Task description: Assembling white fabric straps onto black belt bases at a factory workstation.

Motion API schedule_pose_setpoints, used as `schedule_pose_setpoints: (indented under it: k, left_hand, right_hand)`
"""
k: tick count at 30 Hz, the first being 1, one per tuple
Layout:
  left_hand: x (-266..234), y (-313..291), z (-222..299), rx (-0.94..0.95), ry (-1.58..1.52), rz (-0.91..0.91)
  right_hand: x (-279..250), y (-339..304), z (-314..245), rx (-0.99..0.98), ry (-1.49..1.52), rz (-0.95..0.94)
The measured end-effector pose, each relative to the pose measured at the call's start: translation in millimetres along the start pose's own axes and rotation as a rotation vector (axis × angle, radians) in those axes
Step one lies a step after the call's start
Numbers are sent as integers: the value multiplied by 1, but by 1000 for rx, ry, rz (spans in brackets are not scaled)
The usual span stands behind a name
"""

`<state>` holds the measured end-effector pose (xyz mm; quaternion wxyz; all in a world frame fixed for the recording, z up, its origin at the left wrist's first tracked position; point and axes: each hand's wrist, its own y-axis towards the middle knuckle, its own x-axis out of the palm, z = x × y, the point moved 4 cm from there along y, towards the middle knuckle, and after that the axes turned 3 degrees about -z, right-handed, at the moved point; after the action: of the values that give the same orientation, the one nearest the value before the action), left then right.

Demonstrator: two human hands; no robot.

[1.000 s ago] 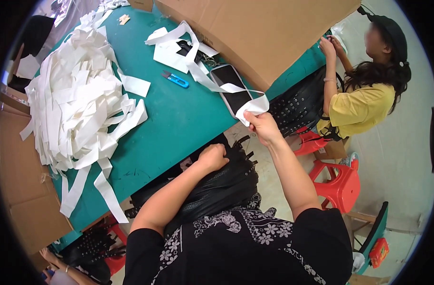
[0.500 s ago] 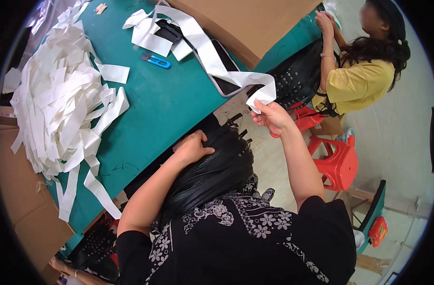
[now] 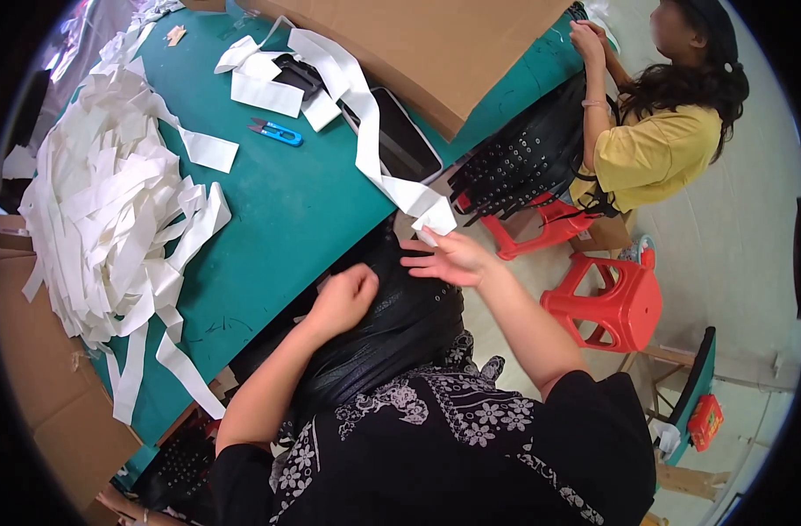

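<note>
A long white strip runs from the green table toward me. Its folded near end is pinched by my right hand, whose other fingers are spread. Across my lap lies a bundle of black belts with a leathery look and rows of metal eyelets at its right end. My left hand is curled closed over this bundle; whatever its fingers may hold is hidden.
A heap of white strips covers the table's left side, some hanging over its edge. Blue thread snips, a tray and a cardboard box are further back. To the right, a person in yellow handles black belts; a red stool stands nearer.
My right hand has moved left and down toward my lap, drawing the strip's end with it. The left hand's fingers have curled in, and it has shifted slightly down.
</note>
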<state>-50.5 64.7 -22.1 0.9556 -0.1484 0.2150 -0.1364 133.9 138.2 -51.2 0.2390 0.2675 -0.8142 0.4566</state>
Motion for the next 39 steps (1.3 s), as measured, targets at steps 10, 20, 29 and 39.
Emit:
schedule_pose_setpoints:
  k: [10,20,29,39]
  left_hand:
    - [0,-62,12,-69,-604,-656]
    - [48,17,-31,-671,-1127,-381]
    - [-48,-95,7,-303,-1119,-106]
    - [-69,-153,46,3,-961,319]
  right_hand:
    - [44,15,21,-46,-31,152]
    - [37,15,39,-119,-38,42]
    - [117,-8,-37,-421,-262,-10]
    - [171,57,-44,-445,-466,9]
